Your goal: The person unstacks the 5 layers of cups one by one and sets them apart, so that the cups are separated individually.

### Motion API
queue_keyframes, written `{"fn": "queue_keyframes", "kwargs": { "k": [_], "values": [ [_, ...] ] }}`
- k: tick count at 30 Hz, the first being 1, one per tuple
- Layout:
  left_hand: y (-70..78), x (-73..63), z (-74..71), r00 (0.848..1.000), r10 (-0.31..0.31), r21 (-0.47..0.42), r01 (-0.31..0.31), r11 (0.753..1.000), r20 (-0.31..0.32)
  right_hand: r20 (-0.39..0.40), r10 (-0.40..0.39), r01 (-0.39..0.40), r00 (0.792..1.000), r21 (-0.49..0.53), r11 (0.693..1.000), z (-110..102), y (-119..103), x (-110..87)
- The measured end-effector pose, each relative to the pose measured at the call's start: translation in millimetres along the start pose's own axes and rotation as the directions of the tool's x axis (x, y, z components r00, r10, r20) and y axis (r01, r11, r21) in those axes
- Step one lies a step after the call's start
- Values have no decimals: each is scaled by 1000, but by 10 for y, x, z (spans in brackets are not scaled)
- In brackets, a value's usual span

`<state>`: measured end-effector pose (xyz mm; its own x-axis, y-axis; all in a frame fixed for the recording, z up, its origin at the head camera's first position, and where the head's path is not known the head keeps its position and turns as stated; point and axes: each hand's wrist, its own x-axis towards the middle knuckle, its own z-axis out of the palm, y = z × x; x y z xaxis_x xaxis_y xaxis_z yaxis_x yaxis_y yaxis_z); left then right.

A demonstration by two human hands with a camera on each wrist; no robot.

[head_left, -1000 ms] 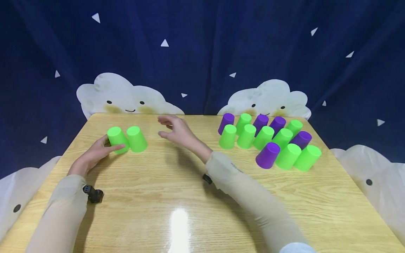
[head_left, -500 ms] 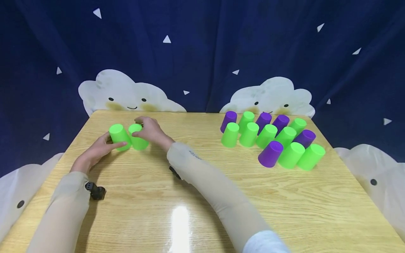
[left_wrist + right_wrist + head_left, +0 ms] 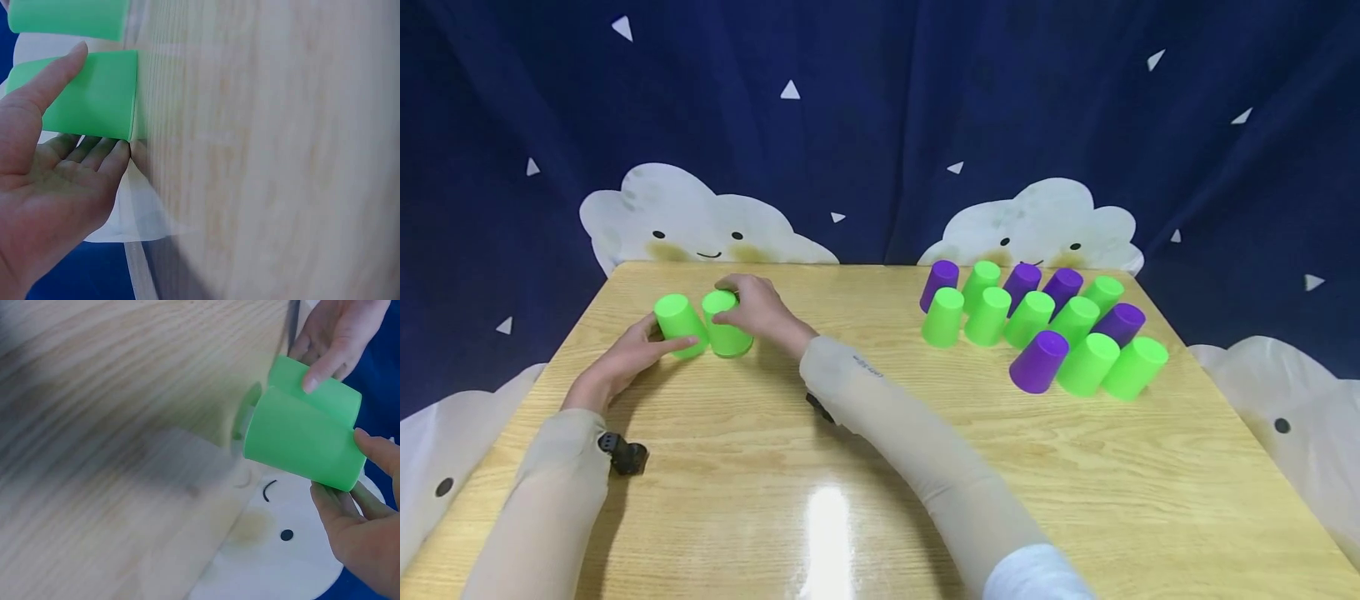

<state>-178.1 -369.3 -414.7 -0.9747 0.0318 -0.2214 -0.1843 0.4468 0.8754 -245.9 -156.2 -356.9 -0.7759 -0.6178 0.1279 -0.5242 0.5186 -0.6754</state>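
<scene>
Two green cups stand upside down side by side at the far left of the table. My left hand [image 3: 628,357] holds the left green cup [image 3: 676,318], thumb on the near side and fingers behind; the left wrist view shows this left cup [image 3: 103,94] between thumb and fingertips. On the right green cup [image 3: 724,337], my right hand [image 3: 760,310] pinches near the narrow top. In the right wrist view this right cup [image 3: 300,437] hides part of the other. A green strip [image 3: 249,409] shows beyond its rim; whether reflection or another cup, I cannot tell.
Several upside-down green cups [image 3: 943,321] and purple cups [image 3: 1039,363] stand grouped at the right of the wooden table [image 3: 737,467]. A dark blue curtain [image 3: 880,108] with white clouds hangs behind the table's far edge.
My right hand has moved left from the table's middle and taken hold of the right green cup. Since half a second ago that cup's rim looks slightly raised. The left hand stays put.
</scene>
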Motion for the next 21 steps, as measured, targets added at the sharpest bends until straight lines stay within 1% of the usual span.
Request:
{"fn": "queue_keyframes", "kwargs": {
  "k": [4, 6, 10, 13, 16, 21],
  "values": [
    [3, 22, -19, 1000, -4, 1, 4, 1000, 0, 5, -27, 27, 1000, 38, 999, -149, -12, -92],
    [7, 25, -24, 1000, -7, 2, 7, 1000, 0, 10, -52, 52, 999, 54, 997, -224, 5, -162],
    [17, 4, -28, 1000, -17, 19, 17, 1000, -4, 23, -100, 97, 995, 114, 989, -380, 97, -354],
    [25, -17, -28, 1000, -20, 23, 20, 1000, -5, 23, -115, 110, 993, 170, 979, -532, 190, -539],
    [35, -29, -28, 1000, -19, 24, 19, 1000, -7, -2, -131, 129, 991, 211, 969, -700, 314, -730],
    [41, -33, -25, 1000, -19, 25, 19, 999, 0, -69, -120, 135, 990, 295, 946, -982, 587, -1055]
  ]
}}
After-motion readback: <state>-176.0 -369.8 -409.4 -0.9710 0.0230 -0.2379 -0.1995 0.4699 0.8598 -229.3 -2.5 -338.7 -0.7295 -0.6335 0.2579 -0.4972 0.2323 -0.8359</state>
